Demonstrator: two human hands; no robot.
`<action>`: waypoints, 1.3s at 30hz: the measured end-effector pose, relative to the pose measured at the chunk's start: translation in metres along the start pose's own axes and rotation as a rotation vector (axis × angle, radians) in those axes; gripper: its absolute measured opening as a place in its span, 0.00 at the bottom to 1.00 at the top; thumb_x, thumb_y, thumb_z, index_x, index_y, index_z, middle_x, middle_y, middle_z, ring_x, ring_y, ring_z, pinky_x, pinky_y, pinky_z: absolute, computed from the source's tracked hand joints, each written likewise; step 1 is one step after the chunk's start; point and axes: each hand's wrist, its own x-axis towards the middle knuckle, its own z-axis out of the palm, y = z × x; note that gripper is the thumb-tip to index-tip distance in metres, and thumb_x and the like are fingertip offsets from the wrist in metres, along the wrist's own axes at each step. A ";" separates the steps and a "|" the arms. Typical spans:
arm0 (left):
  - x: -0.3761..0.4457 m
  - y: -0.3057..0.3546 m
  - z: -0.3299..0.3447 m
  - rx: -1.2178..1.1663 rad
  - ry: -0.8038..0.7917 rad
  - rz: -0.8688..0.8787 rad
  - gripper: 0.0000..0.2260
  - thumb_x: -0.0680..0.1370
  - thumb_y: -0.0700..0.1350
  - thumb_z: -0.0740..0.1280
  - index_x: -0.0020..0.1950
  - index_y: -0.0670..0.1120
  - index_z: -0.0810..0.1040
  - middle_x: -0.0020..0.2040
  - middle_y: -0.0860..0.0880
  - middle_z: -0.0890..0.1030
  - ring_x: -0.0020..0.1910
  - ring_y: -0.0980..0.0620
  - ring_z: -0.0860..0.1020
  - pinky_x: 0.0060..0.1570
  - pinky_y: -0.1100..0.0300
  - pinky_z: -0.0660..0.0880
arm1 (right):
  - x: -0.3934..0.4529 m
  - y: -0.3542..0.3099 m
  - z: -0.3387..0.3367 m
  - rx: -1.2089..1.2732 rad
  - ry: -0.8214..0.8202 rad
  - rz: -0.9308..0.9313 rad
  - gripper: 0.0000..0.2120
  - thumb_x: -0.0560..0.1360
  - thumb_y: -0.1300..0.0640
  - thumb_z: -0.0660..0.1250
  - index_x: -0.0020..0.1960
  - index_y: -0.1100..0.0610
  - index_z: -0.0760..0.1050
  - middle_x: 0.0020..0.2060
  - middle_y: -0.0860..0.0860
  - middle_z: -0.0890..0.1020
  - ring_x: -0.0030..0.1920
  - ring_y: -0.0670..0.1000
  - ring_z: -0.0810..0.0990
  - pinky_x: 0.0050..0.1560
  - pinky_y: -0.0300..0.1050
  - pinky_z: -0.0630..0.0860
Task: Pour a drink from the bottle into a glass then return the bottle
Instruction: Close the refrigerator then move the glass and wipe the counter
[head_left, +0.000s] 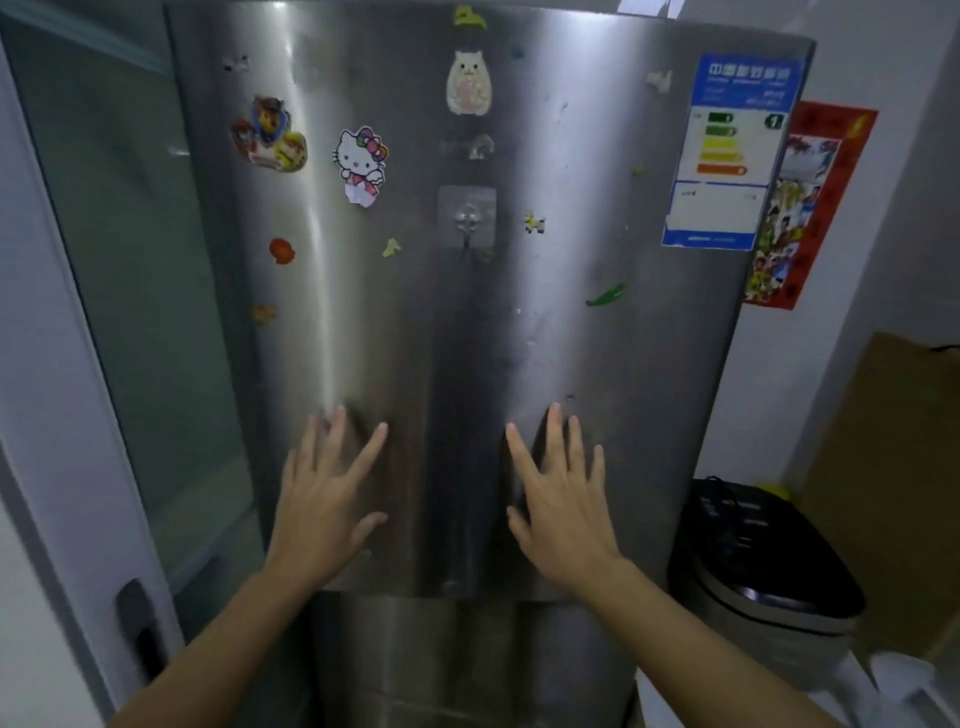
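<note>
A tall stainless-steel fridge fills the head view, its upper door shut and dotted with cartoon stickers and magnets. My left hand is spread out flat in front of the lower part of that door, fingers apart, holding nothing. My right hand is spread the same way a little to the right. Both palms face the door, close to it or touching it; which one I cannot tell. A lower door or drawer front starts just below my wrists. No bottle or glass is in view.
A frosted glass sliding door with a dark handle stands at the left. To the right of the fridge sits a black-lidded appliance, with a brown cardboard sheet behind it. An energy label is on the fridge.
</note>
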 end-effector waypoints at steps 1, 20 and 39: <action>0.006 0.003 0.001 0.010 -0.004 0.016 0.52 0.60 0.55 0.82 0.79 0.54 0.59 0.79 0.39 0.58 0.76 0.30 0.56 0.64 0.31 0.69 | 0.001 0.003 0.000 -0.012 0.004 -0.003 0.44 0.76 0.46 0.66 0.79 0.47 0.39 0.77 0.63 0.35 0.78 0.66 0.38 0.74 0.70 0.51; 0.059 0.006 0.051 -0.150 0.033 0.102 0.47 0.66 0.52 0.80 0.79 0.53 0.58 0.80 0.37 0.50 0.76 0.28 0.48 0.67 0.28 0.61 | 0.014 0.004 0.008 -0.063 -0.054 0.194 0.43 0.77 0.49 0.66 0.79 0.46 0.39 0.78 0.57 0.34 0.78 0.62 0.39 0.77 0.66 0.48; 0.027 0.084 0.014 -0.385 -0.174 0.377 0.33 0.69 0.45 0.77 0.73 0.43 0.72 0.71 0.33 0.71 0.73 0.33 0.66 0.68 0.35 0.66 | -0.096 -0.013 -0.056 -0.041 -0.390 0.460 0.40 0.78 0.46 0.65 0.80 0.50 0.45 0.79 0.57 0.50 0.74 0.62 0.61 0.67 0.59 0.69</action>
